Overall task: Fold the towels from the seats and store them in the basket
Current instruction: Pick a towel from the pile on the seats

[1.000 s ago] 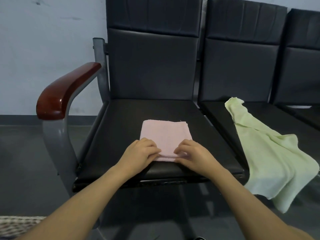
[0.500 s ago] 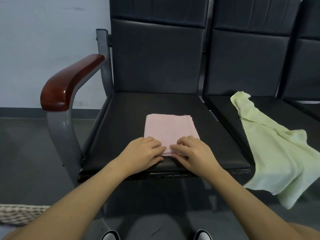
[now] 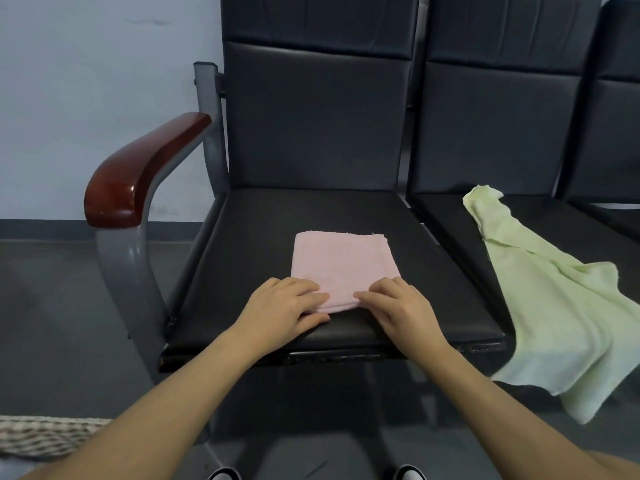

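A folded pink towel (image 3: 343, 268) lies flat as a neat rectangle on the black seat (image 3: 263, 244) of the leftmost chair, towards the front edge and a little right of the seat's middle. Both hands rest on its near edge. The left hand (image 3: 282, 311) lies palm down at the near left corner, its fingers (image 3: 308, 294) stretched over the cloth and its thumb on the seat just in front of the towel, so its grip is wide and flat, pressing rather than clasping. The right hand (image 3: 403, 306) covers the near right corner in the same way, fingers straight and pointing inward along the fold, grip wide, nothing pinched. The two sets of fingertips are near each other but apart. On the next seat to the right an unfolded pale green towel (image 3: 554, 306) lies crumpled, its lower part hanging over the front edge of that seat. A red-brown wooden armrest (image 3: 138, 174) stands at the chair's left side. At the lower left corner the woven rim of a basket (image 3: 45, 434) shows on the floor.
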### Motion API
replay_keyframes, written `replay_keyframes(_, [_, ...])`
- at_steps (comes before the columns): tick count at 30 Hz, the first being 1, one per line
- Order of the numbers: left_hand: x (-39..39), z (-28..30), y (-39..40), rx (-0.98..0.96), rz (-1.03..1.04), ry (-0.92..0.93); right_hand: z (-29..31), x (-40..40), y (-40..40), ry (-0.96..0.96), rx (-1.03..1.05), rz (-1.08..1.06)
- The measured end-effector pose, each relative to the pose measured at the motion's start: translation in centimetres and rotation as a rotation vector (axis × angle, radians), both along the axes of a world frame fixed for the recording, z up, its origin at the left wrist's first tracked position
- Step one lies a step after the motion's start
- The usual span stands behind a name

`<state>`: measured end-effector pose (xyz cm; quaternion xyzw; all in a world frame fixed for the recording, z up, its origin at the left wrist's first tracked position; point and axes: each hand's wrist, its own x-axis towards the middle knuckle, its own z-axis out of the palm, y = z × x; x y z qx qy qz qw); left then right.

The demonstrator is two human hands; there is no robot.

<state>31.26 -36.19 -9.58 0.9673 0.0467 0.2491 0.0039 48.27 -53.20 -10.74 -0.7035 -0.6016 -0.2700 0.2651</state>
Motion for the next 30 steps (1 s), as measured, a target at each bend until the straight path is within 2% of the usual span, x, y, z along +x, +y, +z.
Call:
replay_keyframes(6, [0.6, 0.3, 0.3, -0.097, -0.009, -0.062, 1.2, 0.0, 0.1, 0.178, 0.002, -0.004])
replay_keyframes(16, [0.2, 1.0, 0.9, -0.46, 0.107, -0.056, 1.5, 0.8, -1.3, 0.162, -0.224, -0.159])
replay_keyframes(20, [0.3, 1.7, 0.9, -0.538, 0.113, -0.021, 1.9, 1.2, -1.7, 0.271, -0.279, -0.135])
replay_keyframes(23, [0.3, 2.1, 1.0, -0.575, 0.067, 0.038, 2.3, 1.4, -2.0, 0.473, -0.205, -0.103])
replay_keyframes(26, [0.4, 2.6, 1.5, -0.701, 0.058, 0.144, 3.2, 0.8, -1.8, 0.68, 0.022, -0.032])
replay_keyframes(30, [0.6, 3.6, 1.4, -0.804, 0.08, 0.03, 4.3, 0.2, -1.2, 0.817, 0.127, -0.004])
